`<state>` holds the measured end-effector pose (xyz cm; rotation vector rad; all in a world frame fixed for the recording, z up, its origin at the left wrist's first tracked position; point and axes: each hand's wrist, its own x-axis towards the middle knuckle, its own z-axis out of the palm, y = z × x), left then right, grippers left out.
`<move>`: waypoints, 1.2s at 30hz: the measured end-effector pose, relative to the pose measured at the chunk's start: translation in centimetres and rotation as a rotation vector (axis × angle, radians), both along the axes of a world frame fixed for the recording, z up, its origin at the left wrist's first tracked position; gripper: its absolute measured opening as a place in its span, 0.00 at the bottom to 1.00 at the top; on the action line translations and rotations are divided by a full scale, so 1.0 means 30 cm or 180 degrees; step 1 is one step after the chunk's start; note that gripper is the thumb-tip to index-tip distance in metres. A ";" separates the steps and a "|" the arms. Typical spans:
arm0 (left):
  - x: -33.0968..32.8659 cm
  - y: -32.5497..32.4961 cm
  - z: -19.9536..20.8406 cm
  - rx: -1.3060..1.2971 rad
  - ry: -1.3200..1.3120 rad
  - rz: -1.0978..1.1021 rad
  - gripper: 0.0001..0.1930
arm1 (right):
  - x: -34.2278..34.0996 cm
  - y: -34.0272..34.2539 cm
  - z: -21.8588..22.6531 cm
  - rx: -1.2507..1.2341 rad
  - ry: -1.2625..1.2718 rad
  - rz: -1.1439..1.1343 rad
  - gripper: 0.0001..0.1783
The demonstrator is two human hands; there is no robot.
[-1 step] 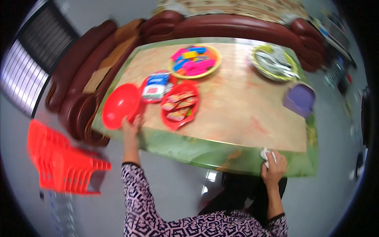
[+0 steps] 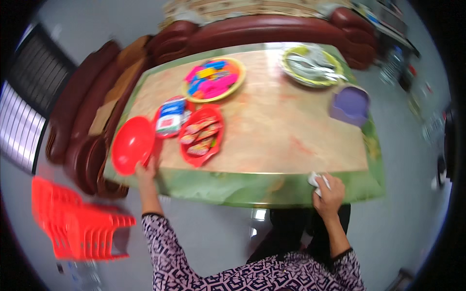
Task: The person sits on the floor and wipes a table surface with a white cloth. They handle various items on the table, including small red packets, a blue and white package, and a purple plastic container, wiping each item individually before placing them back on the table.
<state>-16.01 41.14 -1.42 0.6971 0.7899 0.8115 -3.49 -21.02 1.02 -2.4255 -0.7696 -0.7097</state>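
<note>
My left hand [image 2: 146, 169] grips the near rim of a glossy red bowl [image 2: 131, 143], tilted at the table's left front corner. Slightly blurred, its fingers are partly hidden by the bowl. My right hand [image 2: 330, 193] is closed around a crumpled white cloth or tissue [image 2: 317, 180], pressed on the green front border of the table [image 2: 291, 140]. Right of the bowl lies a red dish [image 2: 198, 159] holding several small red-and-cream packets [image 2: 200, 138]. Behind it, a blue-and-white package [image 2: 171, 116] rests on another red dish [image 2: 158, 131].
Farther back stand a yellow-rimmed basin [image 2: 241, 82] of colourful plastic pieces and a yellow-green bowl [image 2: 290, 73] with silvery-white items. A purple container [image 2: 350, 104] sits near the right edge. Stacked red plastic stools [image 2: 77, 223] stand at left; a dark red sofa [image 2: 252, 34] lies behind.
The whole view has turned a little, so the table and things appear farther left. Both hands keep their holds, with little visible shift against the table.
</note>
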 end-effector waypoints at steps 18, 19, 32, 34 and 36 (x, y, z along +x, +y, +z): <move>-0.180 -0.831 0.430 0.0737 0.0383 -0.1387 0.20 | 0.007 -0.065 0.001 -0.0364 0.0035 0.0244 0.26; -0.154 -0.879 0.407 0.0737 0.0391 -0.1770 0.21 | 0.010 -0.085 0.015 -0.0519 0.0151 0.0231 0.25; 0.225 -1.203 0.198 0.0173 0.0669 -0.2935 0.22 | 0.275 -0.498 -0.050 -0.0222 0.0198 -0.1553 0.18; 0.248 -1.186 0.187 -0.0009 0.0614 -0.2879 0.21 | 0.305 -0.533 -0.047 -0.0175 0.0265 -0.1642 0.17; 0.275 -1.150 0.174 -0.0204 0.0527 -0.2821 0.20 | 0.342 -0.553 -0.041 -0.0045 0.0521 -0.1686 0.16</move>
